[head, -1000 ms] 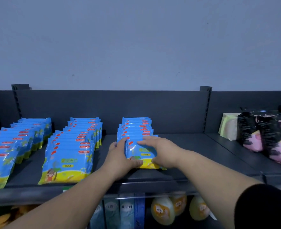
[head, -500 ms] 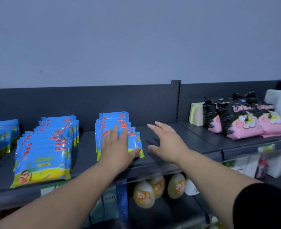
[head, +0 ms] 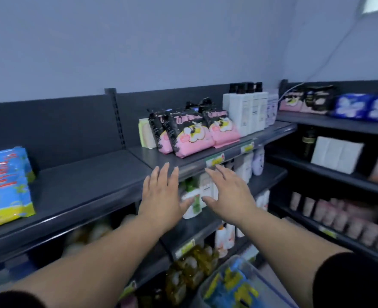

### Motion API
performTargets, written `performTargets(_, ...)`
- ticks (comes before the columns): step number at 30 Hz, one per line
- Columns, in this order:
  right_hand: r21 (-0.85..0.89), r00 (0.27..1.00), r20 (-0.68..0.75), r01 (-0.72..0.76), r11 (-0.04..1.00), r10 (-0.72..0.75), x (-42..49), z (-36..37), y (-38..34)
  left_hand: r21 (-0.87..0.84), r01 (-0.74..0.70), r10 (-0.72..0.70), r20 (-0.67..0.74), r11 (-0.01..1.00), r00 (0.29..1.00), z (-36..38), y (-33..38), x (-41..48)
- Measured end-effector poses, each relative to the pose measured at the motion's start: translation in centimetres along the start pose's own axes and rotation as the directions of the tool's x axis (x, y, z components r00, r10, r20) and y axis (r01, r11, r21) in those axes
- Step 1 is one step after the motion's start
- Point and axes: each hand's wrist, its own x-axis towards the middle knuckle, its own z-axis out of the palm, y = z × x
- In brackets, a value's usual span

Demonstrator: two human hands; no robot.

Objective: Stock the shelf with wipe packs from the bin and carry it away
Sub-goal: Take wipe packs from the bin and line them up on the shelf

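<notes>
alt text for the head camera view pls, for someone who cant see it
Two bare hands, left hand and right hand, reach forward open and empty in front of a dark shelf. Blue wipe packs stand at its far left, pink and black packs and white bottles further right. A bin holding more blue packs sits at the bottom.

A single head-worn wide-angle view looks forward and slightly down, close to a dark grey metal shelf crossing mid-frame; both bare forearms enter from the lower edge.
</notes>
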Motion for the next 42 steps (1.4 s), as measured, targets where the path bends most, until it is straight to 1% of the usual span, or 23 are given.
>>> performTargets(4,-0.005,0.989,0.047,-0.139,0.99,0.139,-3.4,-0.2,9.6,-0.041,-0.065,0.069,0.086,0.997,0.994,4.5,8.7,1.7)
performTargets(6,0.012,0.971,0.074,-0.228,0.974,0.226,-5.2,0.2,14.2,-0.068,-0.093,0.101,0.129,0.993,0.986,7.1,12.7,2.0)
performTargets(8,0.025,0.948,0.103,-0.304,0.952,0.3,-7.1,1.1,18.1,-0.087,-0.117,0.129,0.137,0.989,0.982,9.5,15.7,1.8)
performTargets(11,-0.024,0.89,0.195,-0.417,0.909,0.413,-10.3,3.1,23.2,-0.095,-0.174,0.189,0.179,0.98,0.966,14.0,19.2,1.2)
performTargets(13,-0.046,0.836,0.264,-0.487,0.872,0.481,-12.4,5.2,26.0,-0.126,-0.179,0.208,0.269,0.976,0.941,17.3,20.6,0.6)
performTargets(15,-0.037,0.792,0.322,-0.536,0.843,0.518,-14.4,8.0,28.2,-0.163,-0.168,0.216,0.351,0.972,0.911,20.8,21.2,-0.2)
performTargets(20,-0.065,0.707,0.415,-0.605,0.794,0.573,-19.2,15.6,30.7,-0.142,-0.191,0.236,0.48,0.971,0.845,30.0,20.1,-3.0)
performTargets(24,-0.045,0.626,0.485,-0.679,0.733,0.61,-22.6,22.5,31.2,-0.111,-0.211,0.231,0.662,0.971,0.713,37.5,18.4,-5.8)
performTargets(27,-0.046,0.551,0.57,-0.719,0.693,0.61,-24.6,27.7,31.0,-0.134,-0.206,0.236,0.744,0.969,0.625,42.4,17.7,-7.8)
performTargets(32,-0.072,0.459,0.642,-0.762,0.644,0.614,-26.0,34.9,31.5,-0.173,-0.281,0.304,0.785,0.944,0.54,49.0,18.1,-9.5)
performTargets(36,-0.122,0.386,0.669,-0.786,0.607,0.635,-26.4,38.6,32.5,-0.239,-0.251,0.336,0.807,0.938,0.486,53.1,19.7,-10.4)
performTargets(40,-0.193,0.365,0.676,-0.75,0.632,0.64,-26.7,40.8,33.4,-0.265,-0.213,0.334,0.835,0.94,0.437,55.6,21.7,-11.5)
performTargets(42,-0.228,0.361,0.683,-0.72,0.655,0.635,-26.9,41.5,33.6,-0.258,-0.208,0.325,0.845,0.943,0.424,56.4,22.3,-12.0)
